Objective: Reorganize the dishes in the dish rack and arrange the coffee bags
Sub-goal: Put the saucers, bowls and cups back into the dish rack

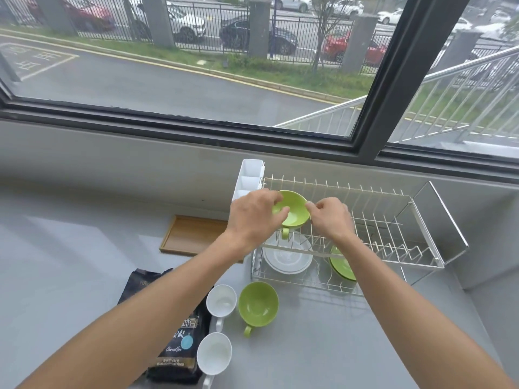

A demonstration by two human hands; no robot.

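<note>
fingers of left hand [254, 217] and right hand [331, 217] pinch opposite rims of small green ceramic handled cup [292, 210], held over left end of white wire dish rack [351, 242]. likely placing: keep level, lower between prongs, clear white plates [286, 258] under it.

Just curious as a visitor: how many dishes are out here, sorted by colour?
Green: 3 (held cup, cup on the counter, plate in the rack)
White: 3 (two mugs on the counter, plates in the rack, counted as one since the stack cannot be separated)
Total: 6
</note>
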